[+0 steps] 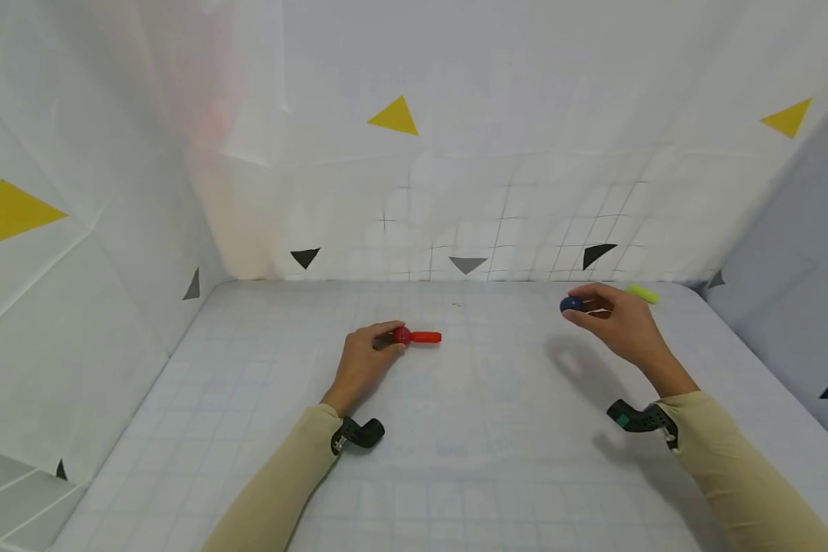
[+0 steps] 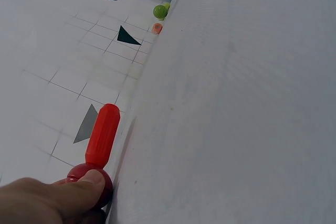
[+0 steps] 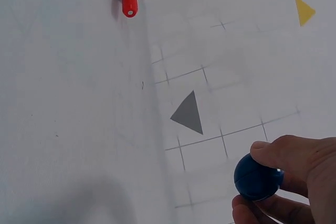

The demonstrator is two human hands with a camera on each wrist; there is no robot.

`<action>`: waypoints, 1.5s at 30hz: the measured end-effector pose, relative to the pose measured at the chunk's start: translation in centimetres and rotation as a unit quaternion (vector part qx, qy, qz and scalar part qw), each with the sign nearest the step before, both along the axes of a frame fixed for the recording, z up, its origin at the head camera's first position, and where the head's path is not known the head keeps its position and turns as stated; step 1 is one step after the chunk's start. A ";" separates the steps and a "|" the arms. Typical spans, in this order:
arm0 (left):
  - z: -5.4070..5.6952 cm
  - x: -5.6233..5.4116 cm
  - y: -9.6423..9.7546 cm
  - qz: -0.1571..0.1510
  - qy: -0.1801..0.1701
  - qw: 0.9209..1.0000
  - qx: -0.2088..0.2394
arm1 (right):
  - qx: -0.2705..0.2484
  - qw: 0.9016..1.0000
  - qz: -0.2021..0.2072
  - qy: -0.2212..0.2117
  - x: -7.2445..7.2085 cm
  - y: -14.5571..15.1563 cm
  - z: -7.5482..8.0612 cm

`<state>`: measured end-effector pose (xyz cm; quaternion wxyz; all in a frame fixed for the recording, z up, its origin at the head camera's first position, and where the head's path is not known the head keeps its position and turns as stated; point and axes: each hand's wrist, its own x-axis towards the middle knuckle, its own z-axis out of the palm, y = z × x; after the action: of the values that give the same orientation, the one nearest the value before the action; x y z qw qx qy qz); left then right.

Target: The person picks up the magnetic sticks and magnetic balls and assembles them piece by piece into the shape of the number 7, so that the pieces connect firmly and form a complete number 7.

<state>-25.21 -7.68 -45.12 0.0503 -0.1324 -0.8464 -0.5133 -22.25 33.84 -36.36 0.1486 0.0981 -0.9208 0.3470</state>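
Pinched between the thumb and fingers of my left hand [image 1: 363, 362] is a dark red ball [image 1: 402, 336]. A bright red stick [image 1: 425, 337] juts from the ball's far side, pointing right in the head view. In the left wrist view the stick [image 2: 103, 136] looks faceted and meets the ball end-on. Over on the right, my right hand [image 1: 624, 323] grips a glossy blue ball [image 3: 257, 177] with its fingertips. It holds the ball above the table, with its shadow falling below and left. The palm side of each hand is partly hidden.
A yellow-green stick [image 1: 643, 294] lies behind the right hand near the back edge. The left wrist view also shows a green ball [image 2: 160, 11] and an orange piece [image 2: 157, 28] there. White sheeting [image 1: 510, 69] walls the table [image 1: 469, 491] at the back and sides.
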 end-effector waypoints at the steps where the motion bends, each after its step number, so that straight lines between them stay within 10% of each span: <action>1: 0.0 0.0 0.0 0.000 0.000 1.000 0.001 | 0.000 1.000 0.001 0.001 0.0 -0.1 0.1; 45: 0.0 0.0 -0.1 -0.004 0.002 1.000 -0.001 | -0.125 0.985 0.049 -0.104 -1.8 -6.1 -1.7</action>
<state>-25.21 -7.75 -45.10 0.0497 -0.1370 -0.8461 -0.5127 -24.09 27.72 -38.03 0.0456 0.0868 -0.8748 0.4744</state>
